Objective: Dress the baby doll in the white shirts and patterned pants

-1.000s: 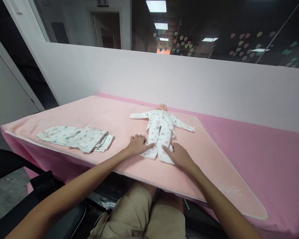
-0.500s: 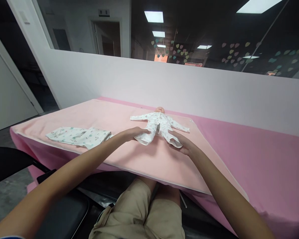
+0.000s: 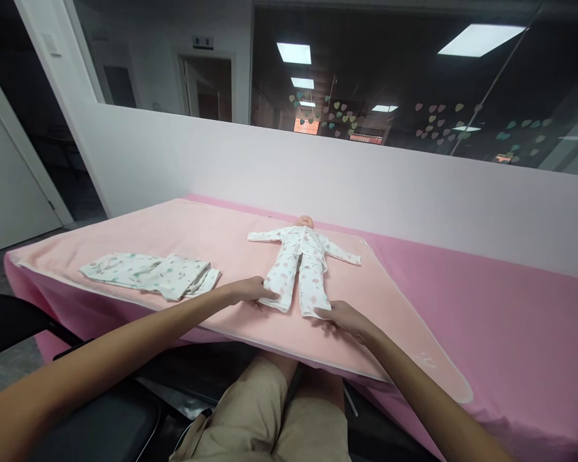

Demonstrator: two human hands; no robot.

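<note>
A baby doll [image 3: 305,221] lies on its back on a pale pink blanket [image 3: 231,250], head toward the wall. It wears a white printed top [image 3: 304,241] with both sleeves spread out. White printed baby pants [image 3: 299,276] stretch down from the top toward me, legs slightly apart. My left hand [image 3: 254,290] pinches the cuff of the left pant leg. At the other cuff, my right hand [image 3: 340,319] grips the hem between thumb and fingers. Whether the doll's legs are inside the pants is hidden.
Folded white printed baby clothes [image 3: 149,273] lie on the blanket to the left. A darker pink cloth [image 3: 501,308] covers the table under the blanket. Behind it rises a white wall [image 3: 318,167] with a window above. A black chair [image 3: 101,423] stands at lower left.
Both hands have drawn back toward me, and the pant legs that were bunched and lifted now lie straight and flat. The camera view has tilted up slightly.
</note>
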